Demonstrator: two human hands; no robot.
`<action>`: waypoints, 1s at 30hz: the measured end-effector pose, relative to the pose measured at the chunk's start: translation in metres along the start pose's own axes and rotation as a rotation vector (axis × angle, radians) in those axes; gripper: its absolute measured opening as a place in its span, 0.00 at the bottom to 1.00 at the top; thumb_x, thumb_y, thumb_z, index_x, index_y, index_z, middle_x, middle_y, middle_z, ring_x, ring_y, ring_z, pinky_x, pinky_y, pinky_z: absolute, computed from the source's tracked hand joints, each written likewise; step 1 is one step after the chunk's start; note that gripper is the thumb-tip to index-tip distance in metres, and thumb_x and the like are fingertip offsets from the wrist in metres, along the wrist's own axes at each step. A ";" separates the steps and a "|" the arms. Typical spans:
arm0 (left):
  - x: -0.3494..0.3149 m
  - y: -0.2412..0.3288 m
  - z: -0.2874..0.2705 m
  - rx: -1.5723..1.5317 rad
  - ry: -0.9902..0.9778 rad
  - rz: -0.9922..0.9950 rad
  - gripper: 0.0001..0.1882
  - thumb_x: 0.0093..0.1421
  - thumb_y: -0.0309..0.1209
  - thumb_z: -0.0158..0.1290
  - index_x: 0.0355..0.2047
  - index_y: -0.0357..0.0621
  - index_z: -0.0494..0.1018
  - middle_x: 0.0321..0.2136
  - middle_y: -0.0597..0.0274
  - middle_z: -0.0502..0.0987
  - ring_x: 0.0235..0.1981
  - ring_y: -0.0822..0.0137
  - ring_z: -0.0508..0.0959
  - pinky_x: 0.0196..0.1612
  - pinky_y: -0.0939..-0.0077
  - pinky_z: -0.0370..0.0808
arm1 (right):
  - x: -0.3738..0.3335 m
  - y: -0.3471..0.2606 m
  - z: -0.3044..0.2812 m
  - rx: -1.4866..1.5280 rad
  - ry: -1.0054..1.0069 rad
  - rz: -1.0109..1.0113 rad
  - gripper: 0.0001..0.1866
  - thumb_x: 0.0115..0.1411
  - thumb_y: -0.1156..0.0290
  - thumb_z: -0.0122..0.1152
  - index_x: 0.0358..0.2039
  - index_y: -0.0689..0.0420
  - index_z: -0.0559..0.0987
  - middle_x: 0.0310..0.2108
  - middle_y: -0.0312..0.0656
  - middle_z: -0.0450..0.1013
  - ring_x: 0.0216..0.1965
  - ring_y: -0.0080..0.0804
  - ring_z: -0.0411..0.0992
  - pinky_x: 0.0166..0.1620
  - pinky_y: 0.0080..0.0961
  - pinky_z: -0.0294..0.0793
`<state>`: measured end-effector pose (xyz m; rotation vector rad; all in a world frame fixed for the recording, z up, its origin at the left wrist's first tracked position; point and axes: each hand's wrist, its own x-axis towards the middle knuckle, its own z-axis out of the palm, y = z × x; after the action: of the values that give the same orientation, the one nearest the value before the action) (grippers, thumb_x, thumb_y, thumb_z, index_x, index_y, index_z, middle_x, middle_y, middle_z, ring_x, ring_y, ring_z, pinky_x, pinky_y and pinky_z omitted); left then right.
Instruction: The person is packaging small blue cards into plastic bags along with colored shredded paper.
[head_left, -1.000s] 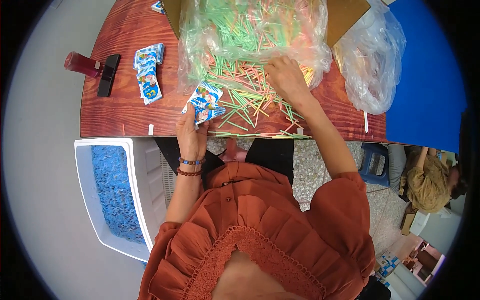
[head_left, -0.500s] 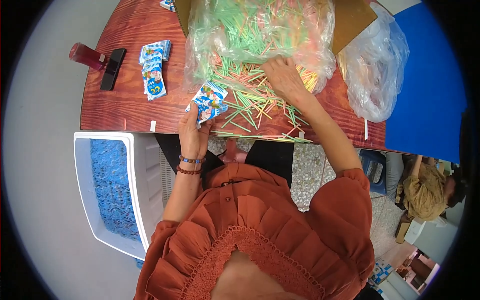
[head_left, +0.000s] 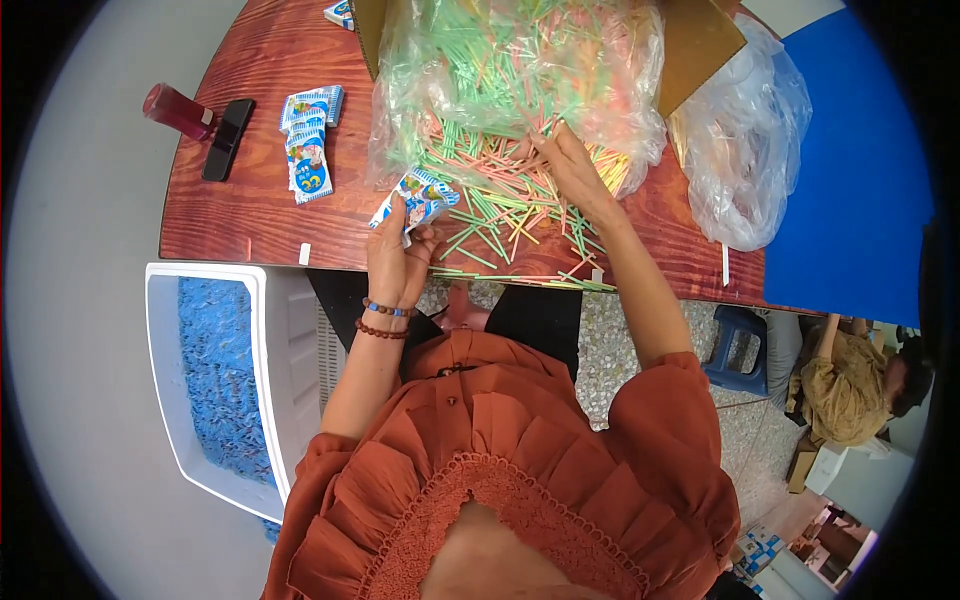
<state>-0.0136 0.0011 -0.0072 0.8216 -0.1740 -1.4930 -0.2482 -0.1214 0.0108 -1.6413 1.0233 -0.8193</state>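
Observation:
My left hand point(head_left: 398, 255) is closed on a small blue-and-white printed packet point(head_left: 418, 203), gripped by its lower edge just above the table's front edge. My right hand point(head_left: 575, 172) reaches into a loose heap of thin straws point(head_left: 490, 178) in green, pink and yellow, its fingers bent and closed among them; how many it grips I cannot make out. The straws spill from a large clear plastic bag point(head_left: 400, 110) inside a cardboard box point(head_left: 705, 50). Some straws lie along the front edge.
Left on the wooden table point(head_left: 225, 225) lie several matching packets point(head_left: 308, 165), a black phone point(head_left: 228, 140) and a red bottle point(head_left: 178, 112). Right are a clear bag point(head_left: 745, 150) and a blue sheet point(head_left: 850, 160). A white tub point(head_left: 262, 370) of blue pieces stands below left; another person point(head_left: 850, 385) sits right.
My right hand has shifted slightly in the straws, its fingers turning from flat over the heap to bent inward. The packet in my left hand has tilted a little.

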 end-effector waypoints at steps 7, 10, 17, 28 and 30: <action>0.020 -0.020 0.016 -0.051 0.007 -0.044 0.14 0.66 0.41 0.52 0.35 0.42 0.71 0.24 0.65 0.70 0.26 0.71 0.69 0.33 0.72 0.72 | -0.002 0.015 0.027 0.876 0.087 -0.039 0.14 0.71 0.68 0.40 0.36 0.65 0.69 0.28 0.42 0.69 0.39 0.40 0.74 0.49 0.39 0.72; 0.018 -0.020 0.024 -0.025 0.050 -0.030 0.13 0.66 0.40 0.52 0.34 0.42 0.71 0.24 0.65 0.70 0.26 0.71 0.69 0.33 0.72 0.72 | -0.004 0.006 0.037 0.963 0.198 0.006 0.15 0.71 0.67 0.40 0.36 0.67 0.70 0.32 0.46 0.73 0.44 0.44 0.75 0.52 0.40 0.71; 0.023 -0.030 0.023 0.016 0.051 0.035 0.13 0.66 0.40 0.51 0.33 0.43 0.71 0.26 0.65 0.71 0.25 0.72 0.69 0.31 0.75 0.71 | -0.007 -0.044 0.054 0.888 0.212 -0.240 0.17 0.72 0.63 0.38 0.40 0.65 0.69 0.40 0.53 0.75 0.51 0.50 0.72 0.57 0.42 0.67; 0.019 -0.028 0.027 -0.068 -0.012 0.087 0.13 0.68 0.38 0.49 0.37 0.40 0.72 0.34 0.61 0.77 0.32 0.69 0.75 0.36 0.74 0.74 | -0.015 -0.066 0.087 0.481 0.317 -0.436 0.15 0.72 0.62 0.37 0.40 0.62 0.66 0.41 0.54 0.75 0.54 0.49 0.70 0.61 0.46 0.59; 0.017 -0.026 0.030 -0.080 -0.008 0.086 0.13 0.68 0.38 0.48 0.39 0.39 0.73 0.36 0.59 0.78 0.34 0.68 0.77 0.38 0.72 0.75 | -0.014 -0.068 0.084 0.525 0.345 -0.437 0.15 0.72 0.62 0.37 0.40 0.62 0.66 0.40 0.54 0.75 0.54 0.49 0.70 0.61 0.46 0.59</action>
<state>-0.0496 -0.0227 -0.0067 0.7358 -0.1526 -1.4134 -0.1647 -0.0659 0.0520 -1.2979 0.5932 -1.5589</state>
